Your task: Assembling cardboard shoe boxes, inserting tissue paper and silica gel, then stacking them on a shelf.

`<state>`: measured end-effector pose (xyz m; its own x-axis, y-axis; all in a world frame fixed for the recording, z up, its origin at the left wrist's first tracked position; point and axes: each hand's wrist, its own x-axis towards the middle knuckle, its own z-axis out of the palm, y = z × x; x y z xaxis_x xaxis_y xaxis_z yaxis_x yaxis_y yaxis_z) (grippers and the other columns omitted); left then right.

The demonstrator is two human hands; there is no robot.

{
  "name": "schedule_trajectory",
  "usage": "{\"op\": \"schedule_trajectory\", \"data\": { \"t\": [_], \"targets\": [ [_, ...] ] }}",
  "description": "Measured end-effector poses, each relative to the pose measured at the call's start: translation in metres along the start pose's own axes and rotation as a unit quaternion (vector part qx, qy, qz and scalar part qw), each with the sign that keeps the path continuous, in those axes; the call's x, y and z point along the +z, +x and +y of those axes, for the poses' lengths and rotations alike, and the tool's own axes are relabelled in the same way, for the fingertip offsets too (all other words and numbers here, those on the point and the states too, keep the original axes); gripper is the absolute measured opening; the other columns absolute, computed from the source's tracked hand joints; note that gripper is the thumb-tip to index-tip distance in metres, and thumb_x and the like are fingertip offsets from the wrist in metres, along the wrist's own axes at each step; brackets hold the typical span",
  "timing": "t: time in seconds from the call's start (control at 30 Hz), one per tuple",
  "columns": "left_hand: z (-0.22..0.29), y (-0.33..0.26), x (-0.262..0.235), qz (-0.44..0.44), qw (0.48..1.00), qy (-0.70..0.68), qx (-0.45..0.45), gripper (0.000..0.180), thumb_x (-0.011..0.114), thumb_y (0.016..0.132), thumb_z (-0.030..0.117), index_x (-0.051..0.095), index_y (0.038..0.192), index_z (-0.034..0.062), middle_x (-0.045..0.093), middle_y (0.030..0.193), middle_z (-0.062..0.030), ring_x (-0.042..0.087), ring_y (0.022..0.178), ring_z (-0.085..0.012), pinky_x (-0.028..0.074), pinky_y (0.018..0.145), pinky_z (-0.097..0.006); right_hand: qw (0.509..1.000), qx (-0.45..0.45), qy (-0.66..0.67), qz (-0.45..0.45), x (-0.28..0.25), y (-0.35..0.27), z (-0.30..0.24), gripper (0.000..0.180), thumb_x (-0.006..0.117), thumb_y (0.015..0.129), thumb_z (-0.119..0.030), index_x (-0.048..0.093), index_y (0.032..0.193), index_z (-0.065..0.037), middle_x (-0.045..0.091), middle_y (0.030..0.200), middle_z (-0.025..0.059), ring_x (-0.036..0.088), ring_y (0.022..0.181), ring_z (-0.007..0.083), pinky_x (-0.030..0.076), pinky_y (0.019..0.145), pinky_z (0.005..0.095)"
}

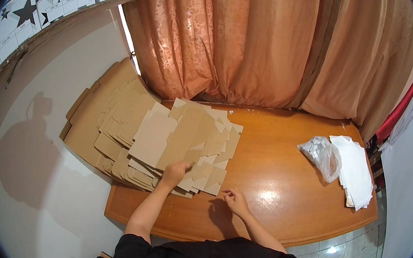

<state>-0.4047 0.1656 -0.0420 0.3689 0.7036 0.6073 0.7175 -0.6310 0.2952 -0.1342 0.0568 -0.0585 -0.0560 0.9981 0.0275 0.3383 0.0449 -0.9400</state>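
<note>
Only one view here, a head-worn fisheye that looked steeply down from above the person's own shoulders, so the forearms came in from the bottom edge. It faced forward across the wooden table (281, 188) toward the curtain (257, 43) at the far side, with the wall (35, 160) off to the left. Pretty close in, tabletop filled the middle. Straight edges bent near the round black rim. No second view to overlap with.

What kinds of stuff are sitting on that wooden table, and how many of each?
Heap of brown cardboard cut-outs: 1
Clear plastic bag: 1
Stack of white sheets: 1
Hands on the table: 2, left hand on the cardboard, right hand beside it
Total: 5
</note>
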Motion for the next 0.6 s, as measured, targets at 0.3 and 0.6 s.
{"op": "schedule_trajectory", "data": {
  "t": [0.3, 0.6],
  "targets": [
    [0.04, 0.059, -0.128, 0.372, 0.923, 0.017, -0.098, 0.021, 0.043, 0.096, 0.014, 0.056, 0.087, 0.0005, 0.059, 0.078, -0.0133, 0.057, 0.072, -0.0276, 0.046, 0.067, -0.035, 0.993, -0.008, 0.006, 0.121, -0.036, -0.033, 0.01, 0.02, 0.059, 0.08, -0.008, 0.064, 0.098, -0.004, 0.06, 0.097, 0.0098, 0.057, 0.085, 0.0175, 0.046, 0.075, 0.0286],
    [0.112, 0.019, -0.162, 0.481, 0.838, -0.211, -0.146, 0.029, 0.034, 0.099, 0.028, 0.042, 0.085, 0.004, 0.043, 0.076, -0.0054, 0.046, 0.065, -0.0158, 0.051, 0.065, -0.033, 0.909, 0.073, 0.296, 0.284, -0.102, -0.034, -0.02, 0.061, 0.047, 0.089, -0.039, 0.023, 0.142, -0.019, 0.027, 0.142, 0.0137, 0.038, 0.121, 0.0257, 0.035, 0.095, 0.0442]
  ]
}}
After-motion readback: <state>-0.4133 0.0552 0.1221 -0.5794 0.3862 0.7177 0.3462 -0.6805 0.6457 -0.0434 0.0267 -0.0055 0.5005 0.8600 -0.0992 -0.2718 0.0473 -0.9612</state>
